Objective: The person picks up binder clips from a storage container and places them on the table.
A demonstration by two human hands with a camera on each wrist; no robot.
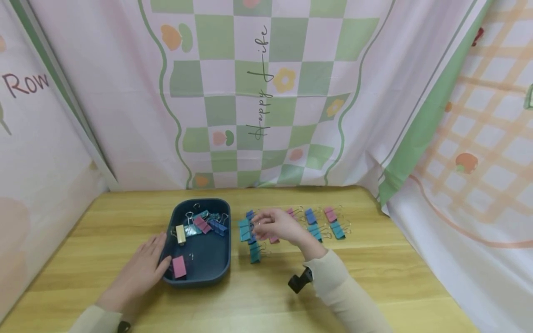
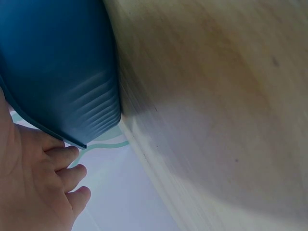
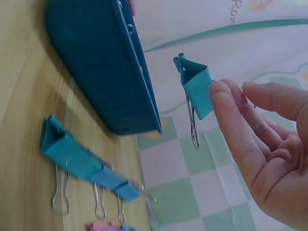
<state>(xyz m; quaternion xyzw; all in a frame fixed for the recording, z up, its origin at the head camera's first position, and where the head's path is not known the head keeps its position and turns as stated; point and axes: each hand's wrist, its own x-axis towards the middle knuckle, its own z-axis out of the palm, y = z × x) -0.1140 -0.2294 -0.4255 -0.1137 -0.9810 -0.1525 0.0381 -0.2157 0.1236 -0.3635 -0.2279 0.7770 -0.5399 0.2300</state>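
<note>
A dark blue tray (image 1: 210,259) stands on the table with several binder clips in it. My left hand (image 1: 139,268) rests along the tray's left side, fingers extended against the rim. Between thumb and fingers of my right hand (image 1: 280,226) is a teal binder clip (image 3: 198,94), pinched at one side and raised above the table, a wire handle hanging down. Beneath that hand, a teal clip (image 1: 255,253) and a blue clip (image 1: 250,214) lie in a column just right of the tray. The hand partly hides other clips.
Further right lie more clips in rows: a blue clip (image 1: 310,216) and a pink clip (image 1: 330,213) behind two teal ones (image 1: 338,230). Inside the tray are a cream clip (image 1: 180,234) and a pink clip (image 1: 179,267). A printed curtain (image 1: 287,152) closes off the table's back.
</note>
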